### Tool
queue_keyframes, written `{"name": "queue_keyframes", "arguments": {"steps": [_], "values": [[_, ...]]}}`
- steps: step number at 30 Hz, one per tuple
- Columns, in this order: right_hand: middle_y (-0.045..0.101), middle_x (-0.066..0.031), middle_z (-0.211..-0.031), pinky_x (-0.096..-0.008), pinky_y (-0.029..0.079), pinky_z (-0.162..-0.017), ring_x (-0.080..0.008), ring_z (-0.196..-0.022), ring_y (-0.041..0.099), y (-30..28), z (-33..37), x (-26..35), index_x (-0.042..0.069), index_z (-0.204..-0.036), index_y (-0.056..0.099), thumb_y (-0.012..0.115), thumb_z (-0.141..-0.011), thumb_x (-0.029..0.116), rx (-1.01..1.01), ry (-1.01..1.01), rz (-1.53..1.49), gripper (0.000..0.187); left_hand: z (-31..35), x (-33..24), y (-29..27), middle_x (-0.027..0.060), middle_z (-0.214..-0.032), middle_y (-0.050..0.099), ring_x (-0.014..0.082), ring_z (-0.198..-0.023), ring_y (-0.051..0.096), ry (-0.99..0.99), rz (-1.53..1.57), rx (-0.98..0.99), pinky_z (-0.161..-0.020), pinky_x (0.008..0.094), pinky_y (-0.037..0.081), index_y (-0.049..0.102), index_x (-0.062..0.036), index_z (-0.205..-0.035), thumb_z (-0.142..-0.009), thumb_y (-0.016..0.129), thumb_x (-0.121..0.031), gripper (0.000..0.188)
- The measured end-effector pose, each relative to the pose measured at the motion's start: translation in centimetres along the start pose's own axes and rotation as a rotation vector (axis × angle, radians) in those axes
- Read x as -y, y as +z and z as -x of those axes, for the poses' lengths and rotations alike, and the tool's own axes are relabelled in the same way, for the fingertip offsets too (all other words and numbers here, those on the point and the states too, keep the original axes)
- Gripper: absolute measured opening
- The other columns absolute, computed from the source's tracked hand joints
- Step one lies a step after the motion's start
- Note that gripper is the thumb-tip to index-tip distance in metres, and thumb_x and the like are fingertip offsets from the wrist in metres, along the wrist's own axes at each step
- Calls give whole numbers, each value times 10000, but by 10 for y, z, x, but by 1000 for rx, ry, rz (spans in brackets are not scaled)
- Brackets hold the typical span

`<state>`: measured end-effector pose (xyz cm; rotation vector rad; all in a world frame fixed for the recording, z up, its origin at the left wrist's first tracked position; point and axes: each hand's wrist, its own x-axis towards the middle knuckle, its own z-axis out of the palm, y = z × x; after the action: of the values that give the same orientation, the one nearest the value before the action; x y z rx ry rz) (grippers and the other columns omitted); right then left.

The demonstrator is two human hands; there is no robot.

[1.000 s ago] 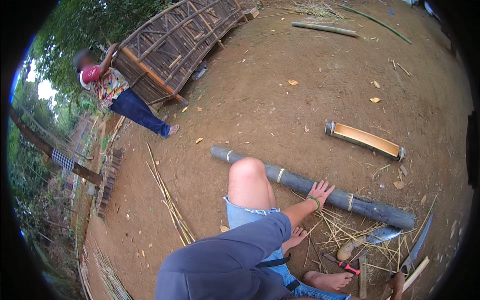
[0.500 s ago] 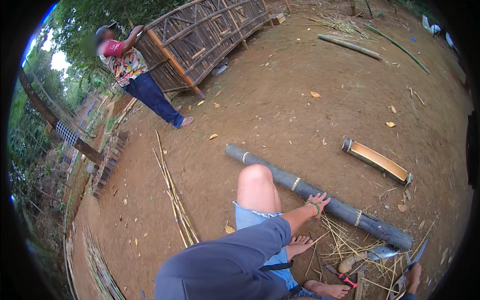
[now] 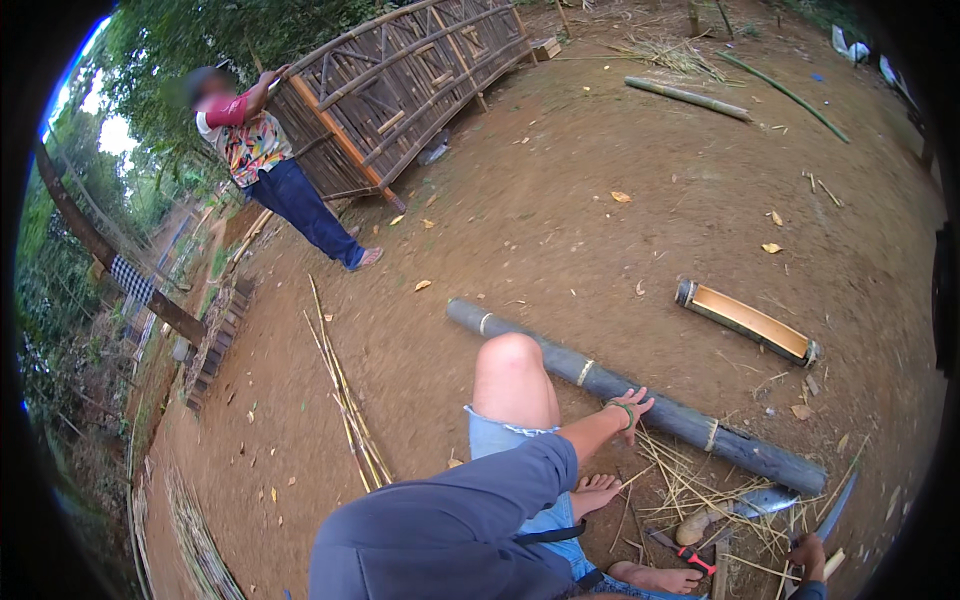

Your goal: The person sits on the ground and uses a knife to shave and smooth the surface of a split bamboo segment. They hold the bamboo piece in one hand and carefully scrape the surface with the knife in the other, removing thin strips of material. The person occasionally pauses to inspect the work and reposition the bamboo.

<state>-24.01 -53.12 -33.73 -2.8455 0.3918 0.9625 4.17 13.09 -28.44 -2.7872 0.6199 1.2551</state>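
Note:
A thick dark bamboo pole [image 3: 535, 345] with pale rings at its joints lies slantwise on the ground ahead of me. Flat on top of it, near its middle, rests my left hand [image 3: 630, 408], fingers spread and a green band at the wrist. Beyond the pole's right end, my right hand [image 3: 806, 555] is closed on a tool with a long curved blade [image 3: 838, 506]; its teeth or edge are too small to make out. Below the pole lies a machete [image 3: 765, 502] with a wooden handle. Beside my foot is a red-handled tool [image 3: 697, 560].
A split bamboo piece [image 3: 750, 318] lies beyond the pole. Thin bamboo strips [image 3: 665, 475] litter the ground by my feet, and long sticks [image 3: 345, 400] lie to the left. Farther off, a person [image 3: 262, 155] stands holding a large bamboo panel structure [image 3: 400, 90]. A pole [image 3: 688, 98] lies behind.
My right hand has turned the curved-bladed tool slightly and shifted up and left. The left hand stays on the pole. The view has shifted a little.

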Motion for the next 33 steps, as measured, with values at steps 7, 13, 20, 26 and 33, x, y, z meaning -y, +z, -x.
{"name": "queue_keyframes", "arguments": {"steps": [7,13,20,26,33], "values": [[711,-123,-681,-354,555,-573,-195,-629,706,-1,15,4,-30,-797,719,854,-587,214,123,79,-131,349,-2,-14,-19,121,-1684,-45,375,-1532,118,15,-6,-6,-1216,458,274,26,-234,-1618,-567,945,-475,1417],[691,-113,-652,-340,538,-518,-165,-570,675,-9,11,11,-63,-827,700,858,-601,135,232,178,-302,340,-3,-12,-18,117,-1685,-39,369,-1535,113,1,-2,13,-1213,493,273,28,-245,-1618,-582,924,-492,1392],[689,-122,-644,-322,546,-492,-185,-564,686,-3,12,13,-53,-819,688,848,-640,89,207,198,-503,280,-2,-8,-13,102,-1686,-54,361,-1537,100,-19,21,40,-1215,495,268,24,-254,-1618,-578,929,-482,1397],[680,-89,-681,-337,522,-460,-179,-523,648,-21,7,24,-33,-982,662,836,-684,84,321,82,-375,364,7,2,7,97,-1686,-57,358,-1538,103,-55,49,77,-1214,494,271,35,-259,-1618,-574,933,-472,1394],[669,-178,-985,-435,553,-695,-296,-853,686,-43,-4,-129,9,-1305,531,592,-942,74,-1178,246,-460,374,-18,-21,-35,101,-1687,-46,360,-1537,109,56,27,-50,-1214,493,267,41,-260,-1618,-571,937,-468,1393]]}}
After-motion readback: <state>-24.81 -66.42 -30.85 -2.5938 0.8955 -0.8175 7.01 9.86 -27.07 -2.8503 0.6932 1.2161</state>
